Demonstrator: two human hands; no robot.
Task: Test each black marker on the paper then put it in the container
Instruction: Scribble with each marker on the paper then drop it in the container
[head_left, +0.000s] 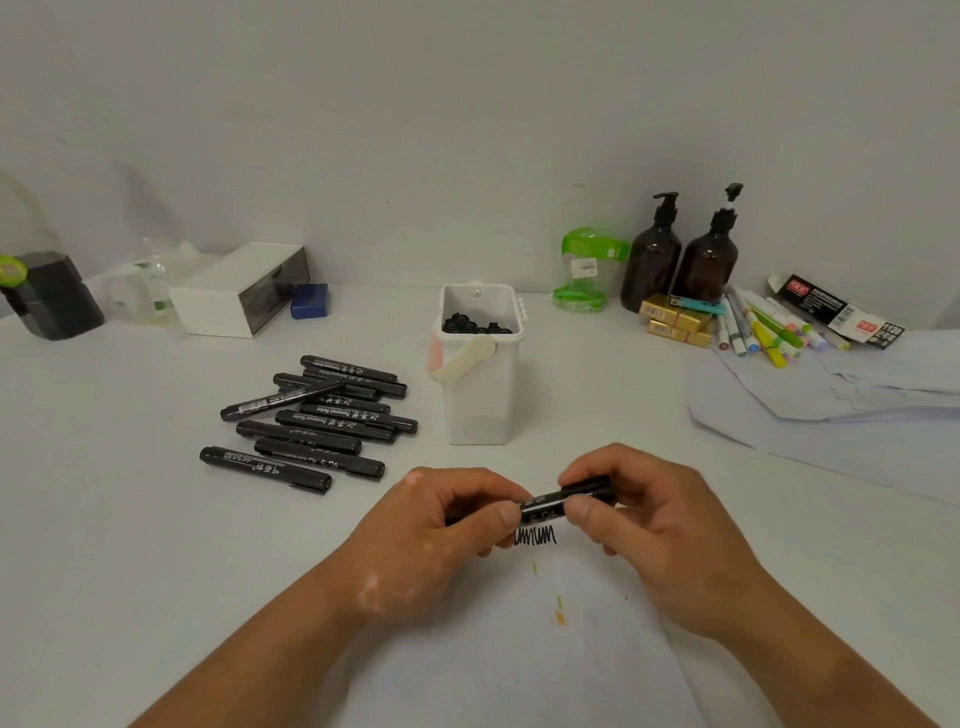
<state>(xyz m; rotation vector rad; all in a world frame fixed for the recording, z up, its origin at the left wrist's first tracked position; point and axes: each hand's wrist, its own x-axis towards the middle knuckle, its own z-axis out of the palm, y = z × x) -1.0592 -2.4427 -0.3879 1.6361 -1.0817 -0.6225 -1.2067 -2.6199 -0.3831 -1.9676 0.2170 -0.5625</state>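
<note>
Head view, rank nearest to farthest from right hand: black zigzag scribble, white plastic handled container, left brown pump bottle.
1. Black zigzag scribble, beside right hand.
2. White plastic handled container, centre table.
3. Left brown pump bottle, by wall.

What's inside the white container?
Inside the white container, round black marker ends show, packed along the near wall. Their barrels, count and the container's floor are hidden by its walls.

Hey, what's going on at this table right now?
A person grips one black marker with both the left hand and the right hand, just above a black scribble on the paper. A pile of markers lies to the left, and the white container behind holds several more.
</note>
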